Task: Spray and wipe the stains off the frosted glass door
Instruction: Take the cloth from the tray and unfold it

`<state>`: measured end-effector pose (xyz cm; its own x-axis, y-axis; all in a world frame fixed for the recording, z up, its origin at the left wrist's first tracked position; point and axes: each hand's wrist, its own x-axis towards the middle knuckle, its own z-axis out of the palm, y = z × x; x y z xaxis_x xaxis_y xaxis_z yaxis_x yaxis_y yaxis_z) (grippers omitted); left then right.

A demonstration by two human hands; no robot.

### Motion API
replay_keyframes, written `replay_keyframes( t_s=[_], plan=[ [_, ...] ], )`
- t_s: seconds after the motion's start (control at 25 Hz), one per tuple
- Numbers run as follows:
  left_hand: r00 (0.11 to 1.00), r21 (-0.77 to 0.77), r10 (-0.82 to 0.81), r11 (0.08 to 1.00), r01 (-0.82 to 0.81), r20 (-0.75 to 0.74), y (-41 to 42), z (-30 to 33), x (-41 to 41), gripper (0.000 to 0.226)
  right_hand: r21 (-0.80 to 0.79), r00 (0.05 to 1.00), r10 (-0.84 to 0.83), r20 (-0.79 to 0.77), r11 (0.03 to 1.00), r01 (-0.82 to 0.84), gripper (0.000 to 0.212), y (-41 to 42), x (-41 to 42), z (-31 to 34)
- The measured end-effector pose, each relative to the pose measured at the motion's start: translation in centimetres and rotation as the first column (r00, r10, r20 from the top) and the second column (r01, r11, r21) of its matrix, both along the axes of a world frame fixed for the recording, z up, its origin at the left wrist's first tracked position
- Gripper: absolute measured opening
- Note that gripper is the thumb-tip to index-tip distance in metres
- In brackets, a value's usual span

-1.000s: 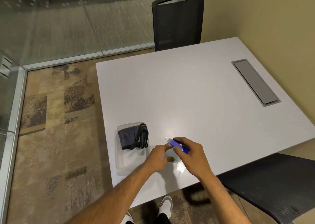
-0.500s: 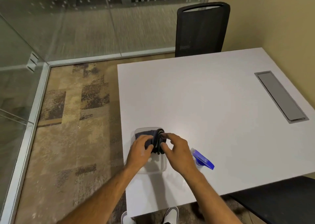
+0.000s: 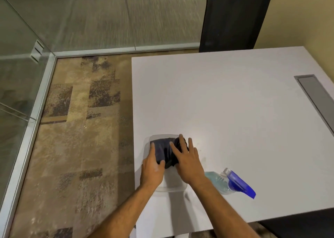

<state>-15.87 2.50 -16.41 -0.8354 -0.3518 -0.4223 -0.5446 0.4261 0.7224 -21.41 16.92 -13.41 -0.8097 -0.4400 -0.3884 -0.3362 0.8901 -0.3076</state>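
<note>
A folded dark grey cloth [image 3: 163,150] lies in a clear plastic tray [image 3: 171,188] near the front left corner of the white table [image 3: 226,102]. My left hand [image 3: 153,167] rests against the cloth's left side with the thumb pressed on it. My right hand [image 3: 187,159] lies flat over its right side, fingers spread. A spray bottle [image 3: 230,182] with pale blue liquid and a blue trigger head lies on its side on the table, just right of my right wrist. The frosted glass wall [image 3: 90,17] runs along the back and the left.
A black mesh chair [image 3: 233,18] stands at the table's far side. Another dark chair seat [image 3: 303,221] sits at the bottom right. A grey cable hatch [image 3: 316,96] is set in the table at the right. Patterned carpet [image 3: 81,129] covers the floor on the left.
My right hand let go of the spray bottle, which now lies on the table. Both hands moved left onto the cloth in the tray and settled on its sides.
</note>
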Motion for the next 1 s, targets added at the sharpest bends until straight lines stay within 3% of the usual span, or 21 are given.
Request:
replay_keyframes(
  t_s=[0.16,0.32,0.56,0.72,1.0],
  plan=[
    [0.997,0.011,-0.08,0.997,0.08,0.008,0.5,-0.5,-0.3,0.085,-0.093,0.997,-0.075,0.002,0.993,0.074,0.065,-0.1,0.7,-1.8],
    [0.987,-0.011,-0.156,0.988,0.156,0.041,0.6,-0.4,-0.9,0.071,-0.156,0.987,-0.161,-0.031,0.976,0.154,0.048,-0.4,1.0,-2.1],
    [0.985,0.064,-0.158,0.985,0.163,-0.075,-0.1,2.4,-0.2,0.061,-0.241,0.982,-0.184,-0.038,0.956,0.17,0.044,0.9,1.5,0.4],
    [0.973,0.157,-0.161,0.97,0.187,-0.164,-0.7,6.9,0.8,0.051,-0.31,0.968,-0.25,-0.004,0.921,0.237,0.062,1.4,3.4,4.7],
    [0.935,0.332,-0.167,0.903,0.272,-0.313,-1.2,16.4,4.0,0.042,-0.391,0.983,-0.165,-0.075,0.912,0.123,0.107,-0.8,8.4,13.1]
  ],
)
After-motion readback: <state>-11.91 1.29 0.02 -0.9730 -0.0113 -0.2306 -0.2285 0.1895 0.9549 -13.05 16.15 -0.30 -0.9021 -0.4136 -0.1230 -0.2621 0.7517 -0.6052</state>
